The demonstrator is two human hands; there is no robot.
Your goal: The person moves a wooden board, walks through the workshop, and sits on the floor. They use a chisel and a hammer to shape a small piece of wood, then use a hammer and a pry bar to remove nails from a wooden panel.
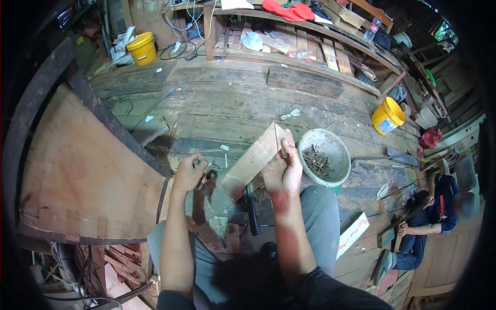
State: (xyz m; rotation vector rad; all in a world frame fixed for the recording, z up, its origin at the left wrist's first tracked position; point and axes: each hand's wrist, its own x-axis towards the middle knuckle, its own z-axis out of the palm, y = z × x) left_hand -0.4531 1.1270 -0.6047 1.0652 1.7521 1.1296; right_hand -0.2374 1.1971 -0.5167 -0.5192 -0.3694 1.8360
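Note:
My right hand [284,170] is closed around the upper end of a pale wooden board [250,157], which slants up and away between my knees. Left of the board, my left hand [190,173] has its fingers curled together. A small thin light-coloured piece shows at its fingertips, too small to name. Below the board lies a tool with a black handle [252,212], its other end hidden. Beside my right hand stands a round grey bowl [344,173] with many metal nails or screws [318,163] in it.
A large curved wooden panel [88,170] stands close on my left. Yellow buckets [142,49] [387,116] stand at the back left and right. A wooden beam [305,82] lies before a long bench [299,64]. A co-worker [431,217] sits at the right.

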